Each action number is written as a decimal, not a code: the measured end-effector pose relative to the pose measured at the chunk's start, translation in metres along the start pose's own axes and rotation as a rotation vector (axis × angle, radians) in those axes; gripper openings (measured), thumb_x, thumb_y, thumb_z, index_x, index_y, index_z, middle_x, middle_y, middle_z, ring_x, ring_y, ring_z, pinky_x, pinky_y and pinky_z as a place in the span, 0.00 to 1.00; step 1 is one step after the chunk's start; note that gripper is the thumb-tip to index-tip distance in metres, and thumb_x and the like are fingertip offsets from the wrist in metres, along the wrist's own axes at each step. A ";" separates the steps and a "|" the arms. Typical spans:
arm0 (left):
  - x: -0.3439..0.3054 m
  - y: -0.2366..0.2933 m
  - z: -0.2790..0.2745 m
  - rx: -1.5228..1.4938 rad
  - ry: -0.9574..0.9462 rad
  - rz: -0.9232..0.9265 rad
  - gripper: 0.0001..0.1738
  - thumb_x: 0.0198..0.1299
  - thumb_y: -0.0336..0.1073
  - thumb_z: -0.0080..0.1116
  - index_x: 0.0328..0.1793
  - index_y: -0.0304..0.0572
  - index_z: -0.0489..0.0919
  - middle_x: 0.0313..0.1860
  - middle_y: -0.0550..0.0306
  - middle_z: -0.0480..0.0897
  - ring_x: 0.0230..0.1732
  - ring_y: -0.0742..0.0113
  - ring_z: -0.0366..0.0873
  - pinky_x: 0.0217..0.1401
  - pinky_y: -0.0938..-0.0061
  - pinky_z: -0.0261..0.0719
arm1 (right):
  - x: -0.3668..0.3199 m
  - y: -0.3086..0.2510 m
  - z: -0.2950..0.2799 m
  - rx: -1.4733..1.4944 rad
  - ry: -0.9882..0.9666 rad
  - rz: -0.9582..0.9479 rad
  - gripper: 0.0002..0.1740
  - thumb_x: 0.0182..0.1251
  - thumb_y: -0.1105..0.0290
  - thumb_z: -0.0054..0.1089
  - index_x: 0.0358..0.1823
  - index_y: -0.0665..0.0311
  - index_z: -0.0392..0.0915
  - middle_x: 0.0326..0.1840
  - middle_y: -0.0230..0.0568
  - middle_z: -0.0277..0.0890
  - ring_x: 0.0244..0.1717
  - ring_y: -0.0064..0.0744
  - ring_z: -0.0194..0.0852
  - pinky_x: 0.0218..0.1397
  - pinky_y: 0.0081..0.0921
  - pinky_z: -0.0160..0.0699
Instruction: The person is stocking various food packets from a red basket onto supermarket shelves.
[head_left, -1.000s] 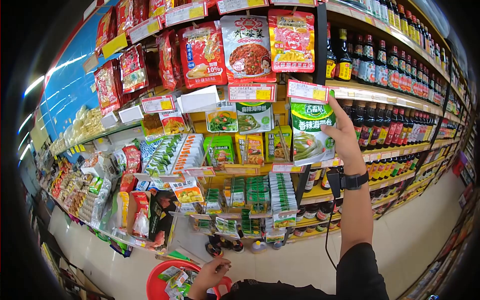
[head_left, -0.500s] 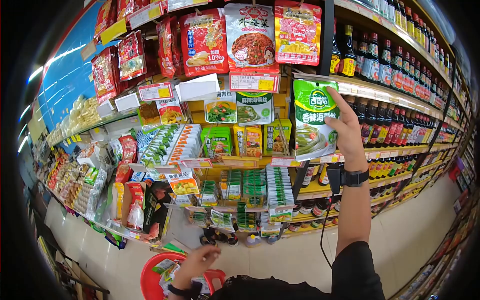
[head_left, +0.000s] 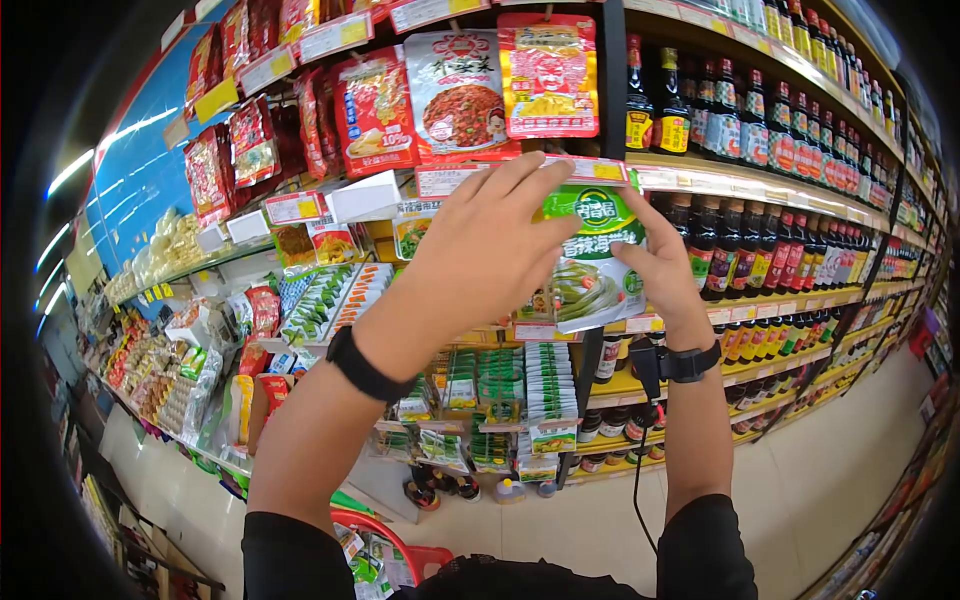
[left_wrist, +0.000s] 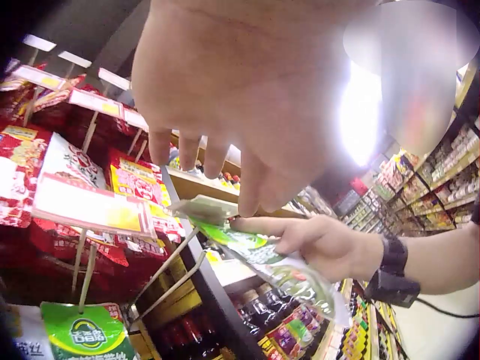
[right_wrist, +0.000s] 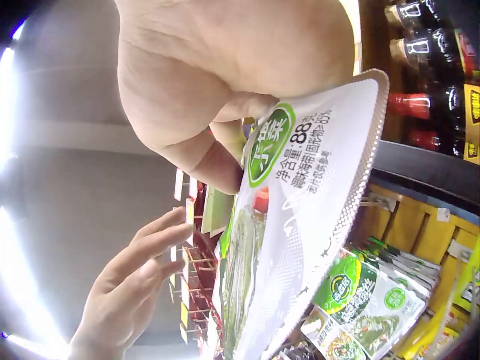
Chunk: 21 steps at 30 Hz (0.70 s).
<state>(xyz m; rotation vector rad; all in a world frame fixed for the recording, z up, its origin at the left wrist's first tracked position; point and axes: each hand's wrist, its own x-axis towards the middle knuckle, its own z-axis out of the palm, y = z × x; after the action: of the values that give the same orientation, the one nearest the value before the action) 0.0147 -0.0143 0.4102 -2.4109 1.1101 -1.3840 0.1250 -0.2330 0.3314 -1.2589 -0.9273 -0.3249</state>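
Observation:
My right hand [head_left: 662, 262] grips the right edge of a green-and-white packet of shredded kelp [head_left: 590, 292], its thumb on the front. In the right wrist view the packet [right_wrist: 315, 176] shows its white lower part up close. My left hand [head_left: 485, 240] reaches across in front of the shelf, fingers stretched towards the packet's upper left and overlapping it in the head view. Seen from the left wrist, those fingers hang over a price tag [left_wrist: 208, 208] at the packet's top. The right wrist view shows the left hand [right_wrist: 131, 289] beside the packet with fingers extended.
Red and silver food pouches [head_left: 550, 80] hang above, behind price tags on projecting hooks. Bottles of sauce [head_left: 760, 245] fill the shelves to the right. Lower racks hold several small packets [head_left: 550, 385]. A red basket [head_left: 388, 533] with packets inside stands on the floor below.
My left hand has risen from beside the red basket to the kelp packet. The right hand keeps its hold on the packet, now slightly further left in the head view.

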 end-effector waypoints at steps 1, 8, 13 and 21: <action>0.007 -0.002 0.008 0.019 0.012 0.012 0.16 0.56 0.34 0.60 0.52 0.48 0.84 0.68 0.51 0.72 0.68 0.47 0.68 0.68 0.54 0.69 | 0.000 0.002 -0.003 -0.003 -0.006 -0.002 0.38 0.60 0.86 0.57 0.75 0.68 0.61 0.72 0.42 0.66 0.70 0.27 0.64 0.72 0.25 0.60; 0.027 -0.017 0.029 0.127 0.009 -0.059 0.18 0.55 0.34 0.60 0.53 0.47 0.84 0.62 0.53 0.78 0.63 0.52 0.75 0.64 0.56 0.73 | 0.002 0.006 -0.012 -0.083 -0.055 -0.060 0.37 0.60 0.84 0.58 0.74 0.63 0.64 0.71 0.43 0.67 0.70 0.30 0.64 0.72 0.26 0.61; 0.044 -0.030 0.024 -0.020 -0.020 -0.127 0.16 0.56 0.33 0.58 0.51 0.41 0.85 0.48 0.49 0.85 0.47 0.48 0.82 0.52 0.58 0.80 | 0.000 0.015 -0.016 -0.136 -0.092 -0.057 0.37 0.59 0.84 0.59 0.73 0.63 0.66 0.70 0.45 0.68 0.70 0.32 0.64 0.72 0.27 0.61; 0.056 -0.022 0.025 -0.119 -0.089 -0.244 0.15 0.59 0.34 0.57 0.50 0.42 0.86 0.46 0.47 0.85 0.47 0.47 0.82 0.53 0.60 0.80 | 0.004 0.016 -0.015 -0.111 -0.094 -0.131 0.36 0.59 0.83 0.58 0.72 0.63 0.66 0.64 0.44 0.73 0.67 0.33 0.68 0.70 0.27 0.62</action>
<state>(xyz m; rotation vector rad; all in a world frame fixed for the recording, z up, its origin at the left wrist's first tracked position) 0.0631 -0.0409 0.4451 -2.7416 0.9273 -1.2933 0.1443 -0.2409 0.3235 -1.3273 -1.0875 -0.4281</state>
